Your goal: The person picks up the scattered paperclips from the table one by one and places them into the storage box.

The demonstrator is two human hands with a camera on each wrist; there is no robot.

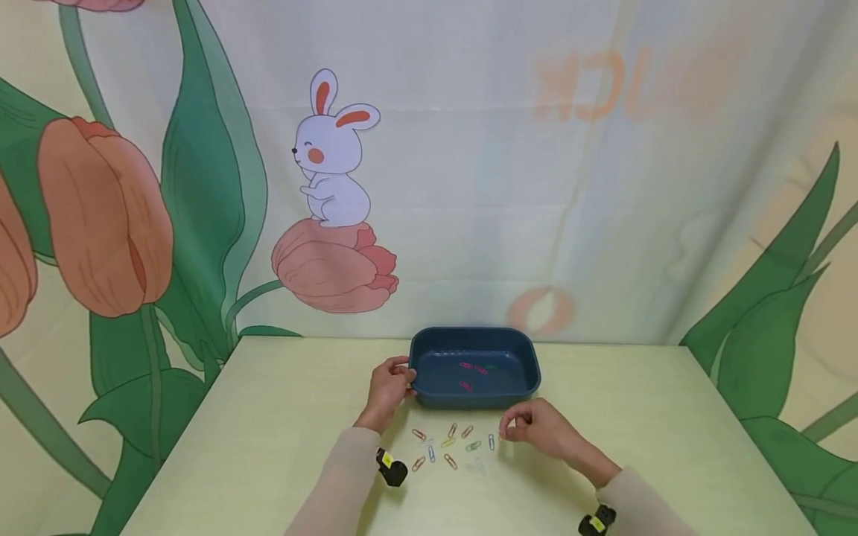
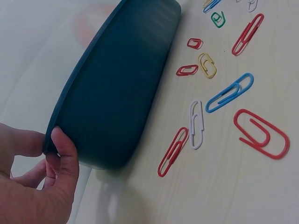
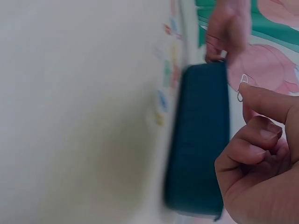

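My left hand [image 1: 389, 391] grips the left end of a dark blue bin [image 1: 474, 402], thumb and fingers pinching its rim in the left wrist view. Several pink-red paper clips [image 1: 465, 385] and a green one lie inside the bin. My right hand [image 1: 539, 428] hovers just in front of the bin's right corner. Between its thumb and index finger it pinches a white paper clip [image 3: 244, 77], partly hidden by the fingertips. Loose on the table before the bin lie several paper clips, among them a blue one [image 2: 230, 92], a yellow one [image 2: 207, 65] and a red one [image 2: 261, 134].
The pale table [image 1: 288, 417] runs back to a printed curtain [image 1: 469, 186] with a rabbit and tulips, close behind the bin. Both wrists wear small black cameras. Faint white clips [image 1: 479, 466] are hard to make out on the tabletop.
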